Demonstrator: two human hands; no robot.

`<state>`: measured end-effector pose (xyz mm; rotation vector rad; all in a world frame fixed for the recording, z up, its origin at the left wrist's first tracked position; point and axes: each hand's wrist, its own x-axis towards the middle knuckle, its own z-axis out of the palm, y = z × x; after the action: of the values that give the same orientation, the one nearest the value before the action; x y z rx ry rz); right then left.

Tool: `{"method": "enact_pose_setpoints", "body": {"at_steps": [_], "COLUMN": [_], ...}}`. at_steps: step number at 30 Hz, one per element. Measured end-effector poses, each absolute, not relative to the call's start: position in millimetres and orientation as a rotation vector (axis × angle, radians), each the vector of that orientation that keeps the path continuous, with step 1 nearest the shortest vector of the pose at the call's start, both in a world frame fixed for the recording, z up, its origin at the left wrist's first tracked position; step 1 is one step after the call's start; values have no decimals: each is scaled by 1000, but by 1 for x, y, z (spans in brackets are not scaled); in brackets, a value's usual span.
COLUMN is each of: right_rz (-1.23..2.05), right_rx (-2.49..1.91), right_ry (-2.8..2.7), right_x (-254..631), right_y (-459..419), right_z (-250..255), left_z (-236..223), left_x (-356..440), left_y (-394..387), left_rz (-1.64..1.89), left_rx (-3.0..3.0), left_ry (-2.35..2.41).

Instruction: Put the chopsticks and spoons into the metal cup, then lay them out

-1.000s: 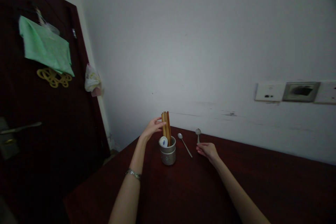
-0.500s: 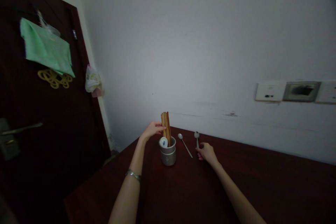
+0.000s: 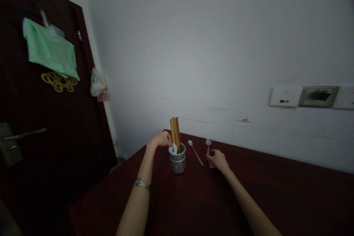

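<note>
A grey metal utensil holder [image 3: 177, 166] stands on the table, with several wooden chopsticks [image 3: 175, 132] upright in it. At its left rim leans a white ceramic spoon [image 3: 173, 149] with a blue mark. My left hand [image 3: 162, 139] is closed, its fingertips pinching the top edge of that spoon. To the right of the holder lies a long-handled metal spoon [image 3: 195, 152], untouched. My right hand [image 3: 218, 159] grips the handle of a second metal spoon [image 3: 208, 142], whose bowl points toward the wall.
The dark red wooden table [image 3: 199, 195] meets a white wall [image 3: 193, 62] at the back. A wall socket [image 3: 285, 97] sits at the right. On the left is a dark door [image 3: 83, 136] with a green cloth [image 3: 51, 48] hanging on it, and a plastic bag [image 3: 98, 84] beside it.
My left hand has come down from the chopsticks to the edge of the white ceramic spoon, its fingers now pinched. The right hand stays at the metal spoon's handle.
</note>
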<state>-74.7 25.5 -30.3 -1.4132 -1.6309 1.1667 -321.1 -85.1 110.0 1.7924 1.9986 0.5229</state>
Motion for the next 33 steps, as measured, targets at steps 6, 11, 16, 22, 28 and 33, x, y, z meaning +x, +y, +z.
{"method": "enact_pose_setpoints", "body": {"at_steps": [6,11,16,22,28,33], "right_rz": [1093,935,817,808,794,1281], "right_rx": [-1435,-1413,-1383,-1265,-995,-618], "right_ry": [-1729,-1853,-1850,-1827,-1756,-1737], "right_x": [-74,-70,-69,-71,-77,-90], "right_y": [21,22,21,8,-23,-69], "right_z": [-21,-7,10,34,82,125], "left_z": [109,110,121,142,170,182], "left_x": [-323,-322,-320,-316,-296,-271], "left_y": [-81,-80,-87,-102,-129,-140], "left_rz": [557,578,765,1245,1731,1849], "left_rx": [1944,2008,2094,2163,2256,2240], "left_ry": [1971,1987,1997,1984,1989,1710]}}
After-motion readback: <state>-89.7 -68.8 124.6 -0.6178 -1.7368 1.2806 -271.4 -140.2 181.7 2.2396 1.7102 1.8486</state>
